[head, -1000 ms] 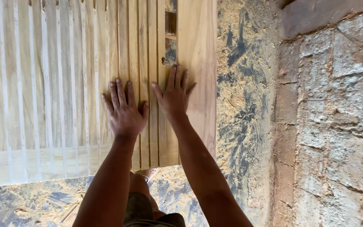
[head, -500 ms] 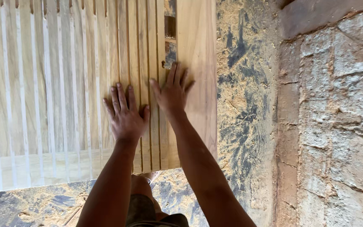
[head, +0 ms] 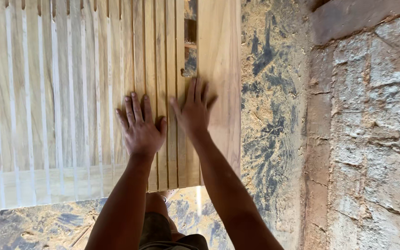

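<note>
A pale wooden panel of several long narrow slats (head: 61, 92) lies flat in front of me, with a wider plank (head: 221, 69) along its right side. My left hand (head: 140, 127) rests flat on the slats, fingers spread. My right hand (head: 194, 109) lies flat with spread fingers on the rightmost slats, at the edge of the wide plank. A cross rail (head: 33, 187) runs along the near end of the slats. Neither hand grips anything.
Sawdust covers the dark ground (head: 274, 102) to the right of the panel and below it. A rough stone and mortar wall (head: 371, 139) stands at the far right. My legs (head: 163, 227) show under the panel's near edge.
Both hands have stayed flat on the slats; my right hand has shifted very slightly. The panel looks unmoved.
</note>
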